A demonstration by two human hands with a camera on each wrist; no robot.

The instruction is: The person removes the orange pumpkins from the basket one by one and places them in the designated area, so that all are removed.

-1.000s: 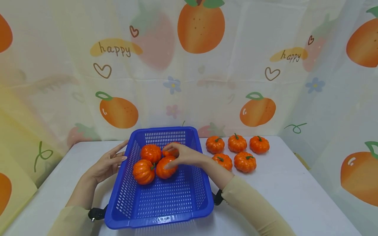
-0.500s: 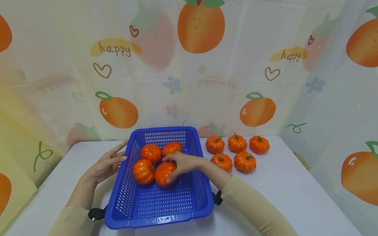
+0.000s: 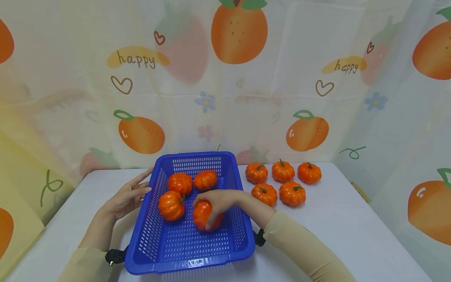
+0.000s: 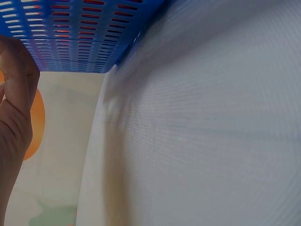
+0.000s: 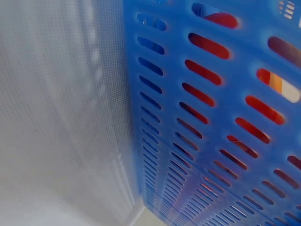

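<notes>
A blue plastic basket (image 3: 190, 241) with slotted walls stands on the table. Inside it my right hand (image 3: 225, 199) grips an orange pumpkin (image 3: 202, 215) from above, thumb on the near side and fingers over the far side. Behind and to the left, also in the basket, are three more pumpkins: one at back left (image 3: 180, 183), one at back right (image 3: 206, 179) and one with a green stem (image 3: 171, 206). My left hand (image 3: 128, 196) rests its extended fingers against the basket's left side. The right wrist view shows the basket wall (image 5: 155, 101), orange through its slots; the right hand is hidden there.
Right of the basket, several small pumpkins (image 3: 283, 171) with green stems stand in two rows on the white table (image 3: 338, 235). Behind the table hangs a fruit-printed curtain (image 3: 225, 90). A black wrist camera (image 3: 115, 255) sits beside the basket's near left corner.
My right hand has moved the gripped pumpkin toward the near right inside the basket, away from the other three. The left hand and the basket have stayed in place.
</notes>
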